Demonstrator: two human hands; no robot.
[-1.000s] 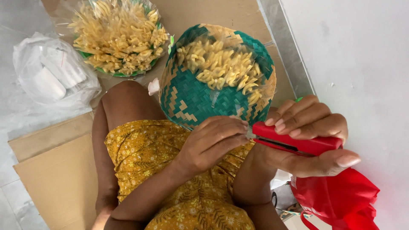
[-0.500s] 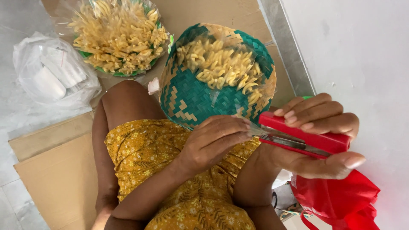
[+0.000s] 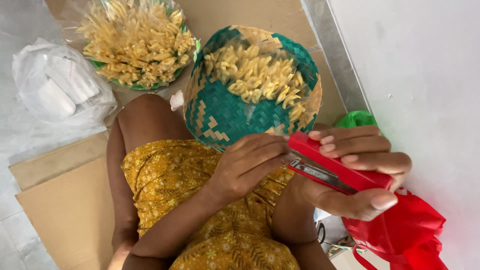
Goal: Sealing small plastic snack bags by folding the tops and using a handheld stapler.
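Gripping a red plastic stapler (image 3: pixel 340 167) with a metal underside, the right hand (image 3: pixel 357 172) wraps it fully: four fingers (image 3: pixel 345 145) lie across its top and the thumb (image 3: pixel 370 202) presses along its lower edge. The stapler points its nose toward the left hand (image 3: pixel 250 165), and its two halves stand slightly apart at that end. The left hand's fingers are curled and pinched together right at the stapler's nose, touching it; whatever sits between the fingertips is too small or too hidden to tell.

Just above both hands, resting on the person's lap, a round woven basket of green and tan strips (image 3: pixel 225 112) tilts toward the camera. Clear plastic film covers it, and pale yellow twisted snack pieces (image 3: pixel 257 75) fill its upper part. The stapler's nose and the left fingers meet at the basket's lower rim.

The person sits with a bare knee (image 3: pixel 145 125) raised and wears a yellow flower-patterned cloth (image 3: pixel 200 200). Further up on the floor, a second green basket heaped with the same yellow pieces under clear film (image 3: pixel 137 42) lies well apart from the hands. To its left is a crumpled clear plastic bag holding white rolls (image 3: pixel 62 87). Flat brown cardboard sheets (image 3: pixel 65 205) lie under the legs. A red plastic bag (image 3: pixel 405 235) sits below the right hand, against a white wall (image 3: pixel 425 65).
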